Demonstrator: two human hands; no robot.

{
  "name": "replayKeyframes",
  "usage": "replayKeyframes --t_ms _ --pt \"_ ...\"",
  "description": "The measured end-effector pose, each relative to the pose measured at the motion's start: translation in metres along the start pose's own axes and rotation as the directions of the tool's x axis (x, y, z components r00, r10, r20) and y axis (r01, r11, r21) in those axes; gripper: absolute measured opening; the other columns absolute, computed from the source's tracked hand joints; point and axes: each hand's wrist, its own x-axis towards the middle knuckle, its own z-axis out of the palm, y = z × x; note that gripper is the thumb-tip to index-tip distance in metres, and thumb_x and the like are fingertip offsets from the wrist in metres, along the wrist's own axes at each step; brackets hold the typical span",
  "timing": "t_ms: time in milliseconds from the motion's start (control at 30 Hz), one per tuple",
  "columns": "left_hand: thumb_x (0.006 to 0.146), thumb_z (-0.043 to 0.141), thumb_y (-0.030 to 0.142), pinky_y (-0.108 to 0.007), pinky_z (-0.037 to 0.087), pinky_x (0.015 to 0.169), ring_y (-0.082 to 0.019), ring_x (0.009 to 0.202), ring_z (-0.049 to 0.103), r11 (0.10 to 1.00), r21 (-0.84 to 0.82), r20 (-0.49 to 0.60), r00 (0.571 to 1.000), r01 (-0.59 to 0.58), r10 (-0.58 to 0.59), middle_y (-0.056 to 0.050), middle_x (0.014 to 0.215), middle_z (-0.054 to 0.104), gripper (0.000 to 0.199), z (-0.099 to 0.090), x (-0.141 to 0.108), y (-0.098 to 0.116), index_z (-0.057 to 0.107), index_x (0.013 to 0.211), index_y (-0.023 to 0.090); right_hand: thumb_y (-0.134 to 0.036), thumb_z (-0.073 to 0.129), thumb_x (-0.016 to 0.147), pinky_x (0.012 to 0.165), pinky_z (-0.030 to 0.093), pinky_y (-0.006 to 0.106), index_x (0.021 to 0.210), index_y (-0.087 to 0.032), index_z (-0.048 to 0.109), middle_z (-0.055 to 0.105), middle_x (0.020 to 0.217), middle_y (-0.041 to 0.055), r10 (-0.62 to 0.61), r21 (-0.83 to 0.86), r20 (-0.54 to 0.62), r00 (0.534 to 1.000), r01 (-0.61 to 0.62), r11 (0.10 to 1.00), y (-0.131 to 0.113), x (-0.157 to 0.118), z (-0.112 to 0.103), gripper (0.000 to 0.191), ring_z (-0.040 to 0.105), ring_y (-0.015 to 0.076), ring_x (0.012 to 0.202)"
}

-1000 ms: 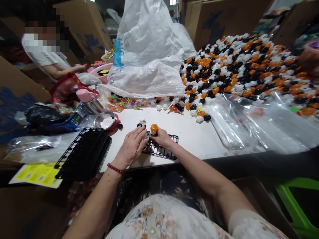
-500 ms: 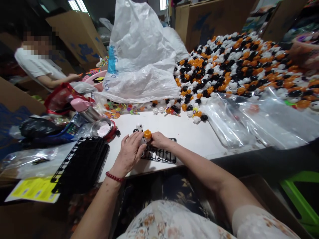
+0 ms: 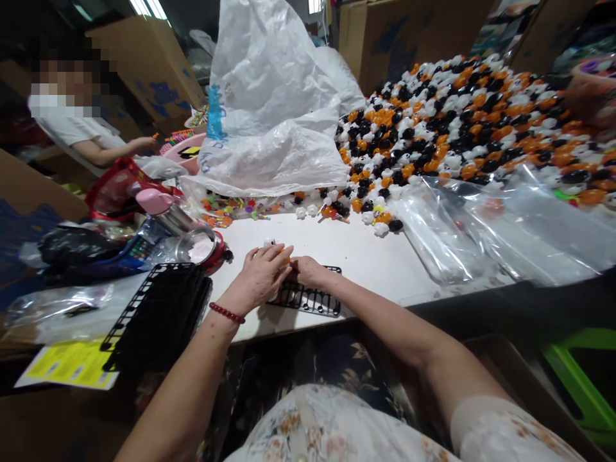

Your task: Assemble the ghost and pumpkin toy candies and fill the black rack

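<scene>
My left hand (image 3: 262, 273) reaches over a small orange plastic piece (image 3: 287, 252), its fingers bent around the top and hiding most of it. Close against it, my right hand (image 3: 308, 272) is closed, fingertips tucked in beside the orange piece; what they grip is hidden. Under both hands lies a black plastic grid rack (image 3: 317, 303) near the table's front edge. A white piece with dark spots (image 3: 270, 242) shows just beyond my left fingers.
A stack of black racks (image 3: 154, 314) lies to the left, near a pink-lidded bottle (image 3: 158, 204) and a round tin (image 3: 199, 247). A large heap of orange, black and white pieces (image 3: 447, 128) fills the back right, before clear plastic bags (image 3: 443, 237). A person (image 3: 91, 135) works at far left.
My left hand has moved right and over the orange piece, which was in plain view between the hands before. My right hand has barely shifted.
</scene>
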Motion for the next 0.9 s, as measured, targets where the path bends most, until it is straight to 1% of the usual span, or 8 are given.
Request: replayKeyframes --t_ms 133,267,467,600,667,733,800,900 --pt "0.097 0.04 0.027 -0.05 0.039 0.104 -0.027 0.125 0.052 0.997 -0.069 -0.002 1.0 -0.022 0.022 -0.012 0.138 0.056 0.04 0.003 0.003 -0.007 0.051 0.134 0.022 -0.008 0.062 0.079 0.079 0.045 0.025 0.092 -0.016 0.072 0.072 0.089 0.004 -0.054 0.041 0.001 0.999 0.054 0.998 -0.002 -0.002 0.0 0.018 0.062 0.0168 0.083" --pt "0.096 0.038 0.02 -0.046 0.044 0.102 -0.023 0.118 0.056 0.983 -0.175 -0.059 0.997 -0.057 0.047 -0.011 0.129 0.061 0.043 0.004 0.001 -0.01 0.047 0.138 0.02 -0.007 0.061 0.079 0.081 0.045 0.025 0.094 -0.016 0.071 0.07 0.091 0.004 -0.089 -0.007 0.031 0.996 0.09 0.996 -0.001 -0.001 0.0 0.02 0.062 0.017 0.084" --pt "0.093 0.041 0.013 -0.041 0.049 0.099 -0.022 0.113 0.058 0.971 -0.211 -0.123 0.989 -0.112 0.087 -0.009 0.119 0.065 0.029 0.007 0.003 -0.015 0.061 0.113 0.02 -0.008 0.056 0.081 0.081 0.045 0.026 0.096 -0.013 0.069 0.069 0.094 0.0086 -0.102 -0.174 0.014 0.995 0.103 0.979 0.004 0.002 0.012 0.021 0.062 0.0197 0.087" --pt "0.091 0.042 0.009 -0.041 0.048 0.099 -0.022 0.113 0.057 0.972 -0.209 -0.094 0.992 -0.108 0.089 -0.009 0.111 0.066 0.026 0.006 0.004 -0.014 0.06 0.105 0.02 -0.014 0.059 0.082 0.076 0.046 0.025 0.093 -0.017 0.071 0.07 0.089 0.0045 -0.068 -0.159 0.014 0.998 0.069 0.985 0.007 0.004 0.012 0.017 0.062 0.0176 0.082" --pt "0.09 0.042 0.009 -0.04 0.048 0.099 -0.022 0.112 0.057 0.973 -0.209 -0.064 0.995 -0.092 0.081 -0.009 0.111 0.065 0.024 0.004 0.003 -0.013 0.059 0.104 0.02 -0.018 0.063 0.082 0.074 0.047 0.023 0.094 -0.02 0.073 0.07 0.087 0.0013 -0.021 -0.16 -0.043 0.999 0.014 0.987 0.013 0.005 -0.001 0.016 0.063 0.0158 0.079" --pt "0.09 0.043 0.009 -0.041 0.046 0.1 -0.022 0.111 0.058 0.977 -0.205 -0.036 0.998 -0.066 0.059 -0.009 0.113 0.065 0.023 0.002 0.0 -0.012 0.058 0.104 0.02 -0.023 0.063 0.084 0.078 0.049 0.024 0.101 -0.022 0.072 0.07 0.093 0.0013 0.068 -0.178 -0.198 0.978 -0.104 0.978 0.025 0.008 -0.024 0.02 0.063 0.0155 0.083" --pt "0.089 0.044 0.01 -0.046 0.042 0.104 -0.023 0.112 0.058 0.98 -0.198 -0.018 0.999 -0.035 0.032 -0.009 0.116 0.064 0.024 0.001 -0.002 -0.011 0.057 0.108 0.02 -0.024 0.054 0.09 0.087 0.047 0.03 0.112 -0.018 0.068 0.067 0.108 0.0074 0.157 -0.207 -0.374 0.914 -0.248 0.946 0.041 0.012 -0.054 0.027 0.06 0.0187 0.094" --pt "0.091 0.045 0.012 -0.054 0.035 0.109 -0.024 0.116 0.057 0.982 -0.188 -0.005 1.0 -0.009 0.008 -0.01 0.123 0.063 0.029 -0.001 -0.004 -0.008 0.055 0.117 0.021 -0.02 0.045 0.093 0.096 0.04 0.037 0.118 -0.01 0.062 0.057 0.122 0.0176 0.248 -0.281 -0.54 0.804 -0.45 0.848 0.064 0.016 -0.094 0.032 0.051 0.0264 0.111"
